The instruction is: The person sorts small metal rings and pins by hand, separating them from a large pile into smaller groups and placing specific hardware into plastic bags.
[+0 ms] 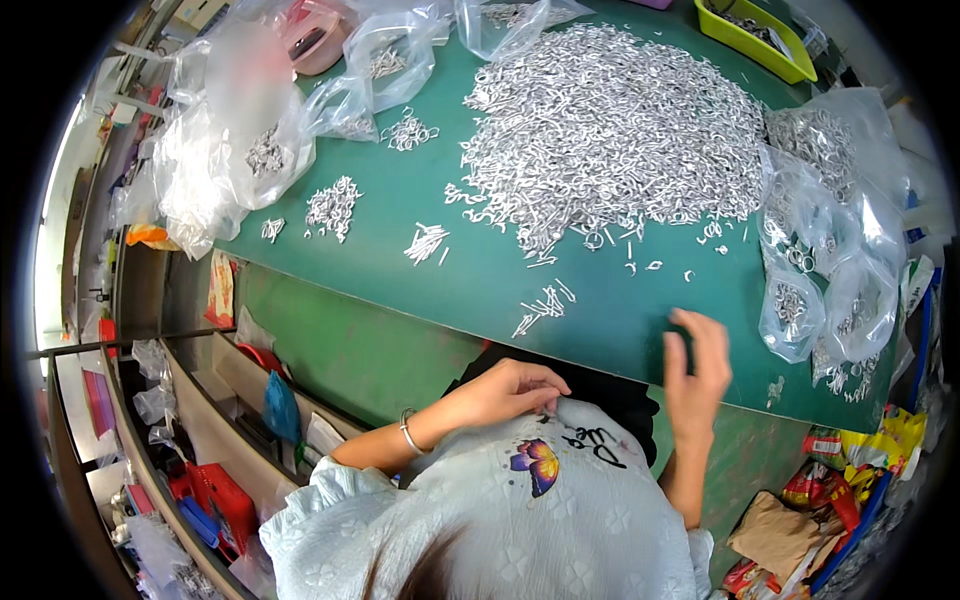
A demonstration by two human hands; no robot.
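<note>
My left hand, a silver bangle at its wrist, rests against the front of my light shirt near the table's edge. Its fingers are curled together, and whatever may be in them is hidden. Over the right part of the near edge my right hand is raised, slightly blurred, thumb and fingers apart with nothing seen between them. Between the hands and a big heap of small silver metal hooks and rings lies a small bunch of thin metal pins. Another bunch of short metal pieces sits farther left.
Small piles of metal parts dot the left of the green table. Clear plastic bags with metal pieces stand at left and right. A yellow-green bin is at the far right. Shelving runs along the left.
</note>
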